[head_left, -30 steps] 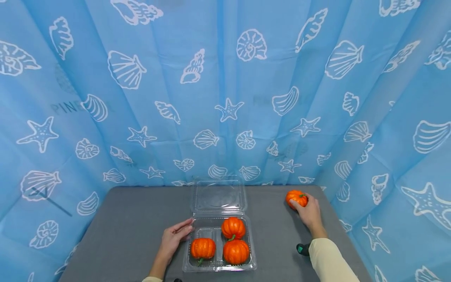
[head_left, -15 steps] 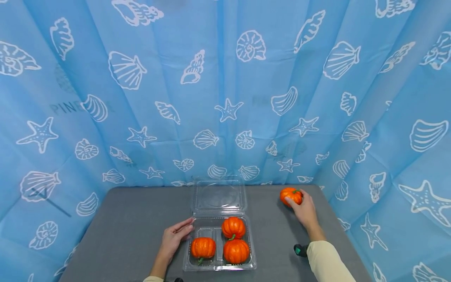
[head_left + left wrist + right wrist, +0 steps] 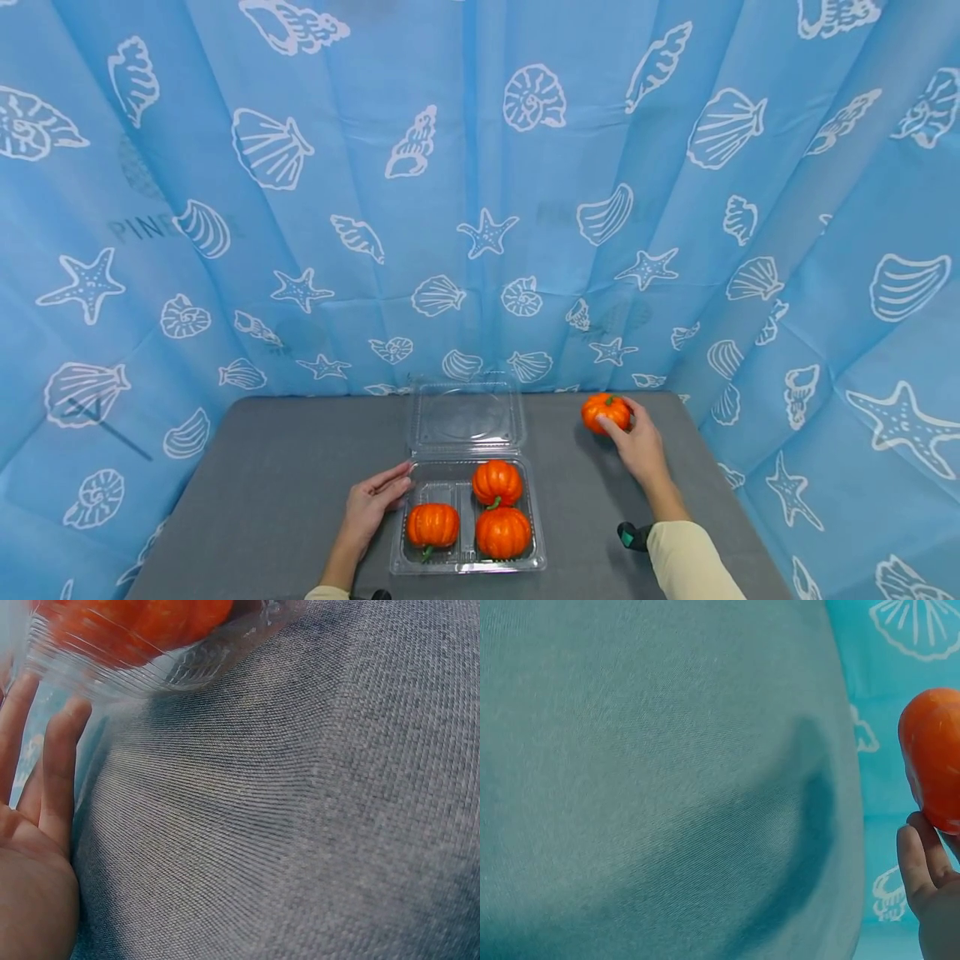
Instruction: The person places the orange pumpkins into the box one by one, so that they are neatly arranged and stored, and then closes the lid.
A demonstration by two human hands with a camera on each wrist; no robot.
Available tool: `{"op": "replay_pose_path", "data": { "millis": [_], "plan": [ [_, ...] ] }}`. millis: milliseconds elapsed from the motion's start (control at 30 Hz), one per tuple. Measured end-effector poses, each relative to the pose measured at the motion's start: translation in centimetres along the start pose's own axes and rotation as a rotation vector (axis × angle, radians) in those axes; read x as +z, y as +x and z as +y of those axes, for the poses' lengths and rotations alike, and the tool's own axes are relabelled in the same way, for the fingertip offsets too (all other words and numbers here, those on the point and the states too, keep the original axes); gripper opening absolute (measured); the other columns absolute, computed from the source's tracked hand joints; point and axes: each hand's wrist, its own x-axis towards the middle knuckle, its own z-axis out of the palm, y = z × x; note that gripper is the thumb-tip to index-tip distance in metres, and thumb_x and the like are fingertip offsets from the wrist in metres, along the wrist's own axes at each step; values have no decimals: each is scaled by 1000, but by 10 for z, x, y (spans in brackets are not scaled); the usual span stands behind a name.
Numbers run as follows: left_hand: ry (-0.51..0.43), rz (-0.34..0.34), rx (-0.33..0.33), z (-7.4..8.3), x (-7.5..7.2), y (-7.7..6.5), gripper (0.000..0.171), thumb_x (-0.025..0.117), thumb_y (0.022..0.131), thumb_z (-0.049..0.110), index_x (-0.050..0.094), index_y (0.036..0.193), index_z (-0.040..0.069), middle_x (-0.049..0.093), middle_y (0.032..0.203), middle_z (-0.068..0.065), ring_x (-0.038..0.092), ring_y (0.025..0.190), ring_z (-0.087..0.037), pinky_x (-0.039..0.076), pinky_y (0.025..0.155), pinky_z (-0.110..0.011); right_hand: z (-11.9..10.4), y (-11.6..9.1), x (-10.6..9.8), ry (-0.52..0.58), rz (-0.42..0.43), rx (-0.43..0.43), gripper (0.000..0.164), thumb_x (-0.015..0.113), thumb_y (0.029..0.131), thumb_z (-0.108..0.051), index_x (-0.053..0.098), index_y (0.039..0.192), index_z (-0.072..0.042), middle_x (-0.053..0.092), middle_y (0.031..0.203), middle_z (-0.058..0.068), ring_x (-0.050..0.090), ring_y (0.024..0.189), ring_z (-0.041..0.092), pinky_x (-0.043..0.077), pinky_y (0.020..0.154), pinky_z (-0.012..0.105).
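Note:
My right hand (image 3: 641, 446) grips a small orange pumpkin (image 3: 604, 413) with a green stem, held above the table at the far right. In the right wrist view the pumpkin (image 3: 937, 761) rests against the fingertips. A clear plastic clamshell container (image 3: 400, 563) lies with its lid folded back. Inside it, one pumpkin (image 3: 432, 525) sits in the left part and two more, one upper pumpkin (image 3: 497, 482) and one lower pumpkin (image 3: 503, 533), sit in the right part. My left hand (image 3: 367, 508) touches the container's left side with extended fingers; the left wrist view shows fingertips (image 3: 77, 709) against its ribbed wall.
The clear lid (image 3: 468, 417) lies behind the container, near the back edge of the grey cloth-covered table (image 3: 300, 450). A blue curtain (image 3: 480, 183) with white shell prints hangs behind and at the sides. A dark wrist device (image 3: 633, 536) sits by the right sleeve.
My right hand has moved left and slightly toward the back with the pumpkin. My left hand, the container and its pumpkins stay in place.

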Motion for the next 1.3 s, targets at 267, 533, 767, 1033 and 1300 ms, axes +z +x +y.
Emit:
{"op": "replay_pose_path", "data": {
  "millis": [267, 533, 767, 1033, 1300],
  "plan": [
    [6, 4, -3, -1, 1, -1, 39, 76, 93, 21, 71, 130, 10, 72, 129, -8, 75, 100, -4, 60, 75, -22, -14, -7, 2, -22, 46, -69, 73, 67, 98, -44, 42, 155, -5, 40, 138, 29, 55, 118, 43, 51, 101, 55],
    [17, -3, 25, 0, 0, 0, 40, 74, 94, 20, 69, 131, 6, 73, 127, -8, 75, 97, -3, 61, 74, -23, -29, -15, 1, 16, 3, -84, 75, 68, 98, -44, 39, 155, -4, 43, 142, 24, 56, 123, 41, 53, 101, 52],
    [29, -2, 24, 3, 1, 0, 40, 74, 94, 20, 70, 131, 8, 73, 127, -7, 75, 99, -4, 61, 76, -23, -42, -21, 2, 58, 22, -117, 67, 73, 95, -38, 45, 148, -6, 47, 141, 21, 58, 122, 39, 53, 101, 53],
    [28, 1, 30, -1, 0, 0, 40, 74, 94, 20, 70, 131, 6, 73, 127, -9, 75, 97, -3, 61, 74, -23, -54, -25, 6, 82, 21, -183, 61, 71, 97, -36, 52, 149, -11, 49, 144, 18, 58, 123, 38, 53, 101, 56],
    [37, -4, 24, -2, 0, 1, 42, 74, 94, 20, 68, 132, 4, 72, 128, -11, 75, 95, -2, 61, 74, -23, -67, -28, 12, 77, 15, -288, 58, 74, 96, -29, 55, 148, -13, 55, 140, 13, 60, 114, 31, 55, 95, 45]
  ]
}}
